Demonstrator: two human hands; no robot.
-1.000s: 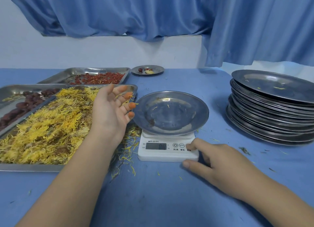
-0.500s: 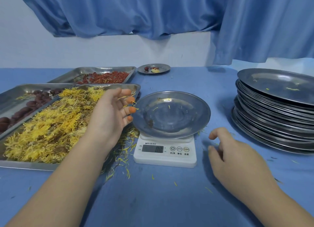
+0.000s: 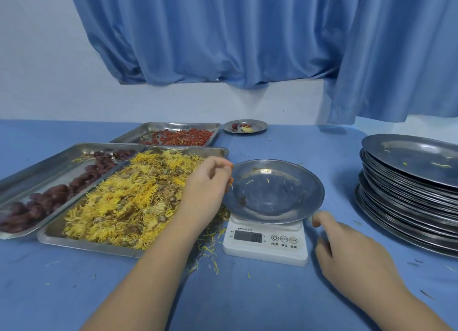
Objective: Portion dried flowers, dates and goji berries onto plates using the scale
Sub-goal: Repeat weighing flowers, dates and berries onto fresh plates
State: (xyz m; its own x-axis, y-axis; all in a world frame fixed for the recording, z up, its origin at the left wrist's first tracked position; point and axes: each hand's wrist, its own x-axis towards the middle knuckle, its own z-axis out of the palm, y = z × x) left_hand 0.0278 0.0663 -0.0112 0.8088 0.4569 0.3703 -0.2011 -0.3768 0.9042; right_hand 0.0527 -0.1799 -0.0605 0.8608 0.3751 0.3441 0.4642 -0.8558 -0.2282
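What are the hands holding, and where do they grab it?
Left hand curls its fingers over the flowers beside the plate; whether it pinches any cannot be told. Right hand holds nothing.

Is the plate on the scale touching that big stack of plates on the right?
Apart. The head view shows a strip of bare blue table between the plate on the scale and the stack of plates.

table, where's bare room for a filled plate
Bare cloth lies behind the plate on the scale, between the small far plate and the plate stack, and along the near edge in front of the scale. The left is crowded: date tray, goji tray and flower tray packed together, loose petals beside them. The right hand sits between scale and stack.
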